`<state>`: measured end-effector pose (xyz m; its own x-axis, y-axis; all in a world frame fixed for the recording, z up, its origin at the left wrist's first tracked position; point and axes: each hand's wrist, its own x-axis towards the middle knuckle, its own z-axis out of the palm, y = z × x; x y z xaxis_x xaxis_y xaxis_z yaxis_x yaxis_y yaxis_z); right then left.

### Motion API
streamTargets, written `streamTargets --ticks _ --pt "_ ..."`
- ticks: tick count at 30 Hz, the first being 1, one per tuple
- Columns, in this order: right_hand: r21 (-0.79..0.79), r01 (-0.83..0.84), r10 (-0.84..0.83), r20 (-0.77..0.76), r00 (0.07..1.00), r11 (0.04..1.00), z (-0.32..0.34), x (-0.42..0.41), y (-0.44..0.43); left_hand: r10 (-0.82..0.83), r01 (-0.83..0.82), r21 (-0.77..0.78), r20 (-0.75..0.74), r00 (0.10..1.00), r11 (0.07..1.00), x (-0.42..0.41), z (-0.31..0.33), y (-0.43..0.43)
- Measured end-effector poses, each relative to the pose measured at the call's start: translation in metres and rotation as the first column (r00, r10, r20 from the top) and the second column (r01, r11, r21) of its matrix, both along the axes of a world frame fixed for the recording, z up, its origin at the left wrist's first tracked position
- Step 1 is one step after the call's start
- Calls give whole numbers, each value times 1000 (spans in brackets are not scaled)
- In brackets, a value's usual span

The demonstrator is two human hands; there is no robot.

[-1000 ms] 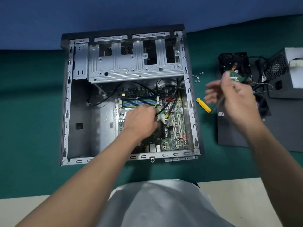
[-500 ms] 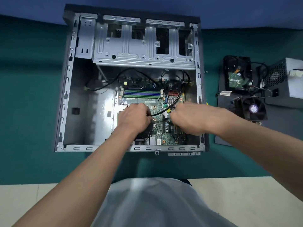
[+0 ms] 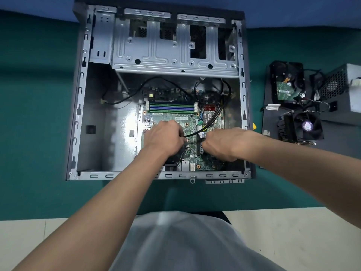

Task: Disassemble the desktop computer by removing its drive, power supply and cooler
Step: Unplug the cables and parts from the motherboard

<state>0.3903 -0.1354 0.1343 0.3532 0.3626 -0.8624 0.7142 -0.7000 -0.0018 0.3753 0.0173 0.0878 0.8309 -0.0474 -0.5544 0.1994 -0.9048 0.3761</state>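
Observation:
The open desktop case [image 3: 82, 94] lies flat on a green mat, with its green motherboard [image 3: 172, 116] showing. My left hand [image 3: 164, 137] is curled over the board's middle and pinches the end of a black cable [image 3: 213, 120]. My right hand [image 3: 224, 142] is curled just to the right over the expansion slots; what its fingertips hold is hidden. Outside the case, to the right, lie the hard drive [image 3: 286, 83], the grey power supply [image 3: 347, 89] and the cooler with its fan [image 3: 301, 127].
An empty metal drive cage [image 3: 156, 55] spans the far half of the case. The removed parts rest on a dark panel [image 3: 332, 153]. A yellow screwdriver handle [image 3: 254, 126] peeks out beside the case's right wall. The bay at the case's left is bare metal.
My right hand moved from above the removed parts on the right into the case, next to my left hand. My view shifted closer over the case.

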Motion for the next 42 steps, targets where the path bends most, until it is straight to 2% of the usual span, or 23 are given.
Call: streamTargets --ticks 7,9,11,13,15,16,19,24,29,34,38,42 --pt "-11 38 -38 -5 999 999 6 -4 3 -39 40 20 -5 999 999 0 1 -2" --pt "-20 45 -46 -23 999 999 8 -7 7 -86 84 28 81 993 996 -1 -1 -2" --pt "-34 75 -76 -45 996 997 8 -12 10 -132 142 -51 171 976 989 -2 2 -5" --pt "-61 136 -140 -58 988 989 5 -16 11 -177 185 -246 55 983 952 -1 8 -7" --pt "-63 215 -219 -68 973 975 2 -18 12 -261 162 -428 -183 948 889 0 13 -11" --pt "-53 258 -262 -80 962 965 2 -18 11 -305 149 -462 -283 909 874 0 14 -13" --pt "-37 345 -347 -85 934 938 2 -20 10 -382 200 -431 -392 837 880 2 10 -25" --pt "-69 564 -567 -42 823 823 -15 -20 10 -457 330 -353 -382 803 875 1 4 -49" --pt "3 729 -728 -7 685 685 -28 -19 11 -456 316 -360 -421 784 878 2 -2 -55" --pt "170 662 -654 -104 749 730 -15 -25 -2 -555 404 -398 -420 718 824 0 -8 -56" --pt "-23 723 -724 -15 690 690 -17 -20 10 -648 509 -411 -367 667 756 -2 -12 -54" --pt "-40 654 -653 32 757 756 -23 -20 13 -725 662 -297 -257 639 688 -2 -19 -52"
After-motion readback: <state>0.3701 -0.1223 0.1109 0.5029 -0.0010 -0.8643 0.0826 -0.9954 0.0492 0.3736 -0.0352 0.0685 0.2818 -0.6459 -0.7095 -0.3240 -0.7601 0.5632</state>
